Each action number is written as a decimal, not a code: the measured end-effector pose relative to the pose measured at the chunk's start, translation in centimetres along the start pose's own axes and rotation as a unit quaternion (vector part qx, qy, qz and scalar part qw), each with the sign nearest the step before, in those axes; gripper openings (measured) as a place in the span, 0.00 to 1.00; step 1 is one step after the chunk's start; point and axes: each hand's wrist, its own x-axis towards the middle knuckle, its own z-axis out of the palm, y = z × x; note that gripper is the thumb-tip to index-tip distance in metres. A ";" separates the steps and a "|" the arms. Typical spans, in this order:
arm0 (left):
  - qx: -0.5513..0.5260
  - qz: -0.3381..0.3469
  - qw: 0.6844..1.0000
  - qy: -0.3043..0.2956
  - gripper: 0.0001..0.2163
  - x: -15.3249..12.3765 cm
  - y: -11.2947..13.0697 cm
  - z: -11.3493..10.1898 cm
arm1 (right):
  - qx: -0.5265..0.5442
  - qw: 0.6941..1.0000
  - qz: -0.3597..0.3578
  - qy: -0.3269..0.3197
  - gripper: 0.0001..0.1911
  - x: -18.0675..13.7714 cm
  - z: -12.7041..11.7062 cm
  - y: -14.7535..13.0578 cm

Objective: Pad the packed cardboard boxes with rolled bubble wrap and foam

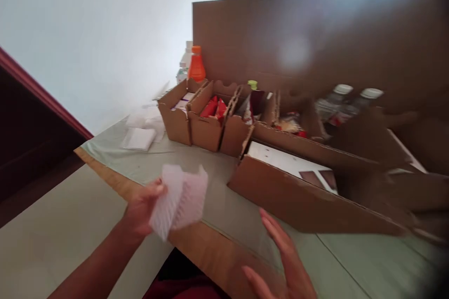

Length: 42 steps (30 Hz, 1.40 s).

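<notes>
My left hand is closed on the edge of a whitish, see-through bubble-wrap pouch, which hangs open in the air above the table's near edge. Some blur softens the pouch. To the right, my right hand holds nothing, its fingers and thumb spread apart. It is close to the front wall of a long cardboard box. Inside that box lies a white carton with dark markings. Beyond the left hand, more whitish wrapping sheets lie in a loose pile.
Cardboard bins stand in a row, with red packets in one. Behind them rise an orange bottle and a tall cardboard panel. Clear bottles with white caps stand at right. Green cloth covers the table.
</notes>
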 end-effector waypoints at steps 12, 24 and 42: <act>-0.001 -0.160 0.965 -0.208 0.14 -1.4 -3.2 3.4 | 0.254 0.935 0.141 -0.202 0.14 0.6 -6.5 2.4; 0.470 0.295 0.827 -0.091 0.18 -2.4 -4.7 5.1 | -0.188 0.968 0.148 0.069 0.16 -3.2 -4.8 5.2; 0.683 0.290 0.630 -0.229 0.26 -1.6 -12.0 2.0 | -0.294 0.946 0.133 -0.005 0.23 -10.3 -2.9 7.3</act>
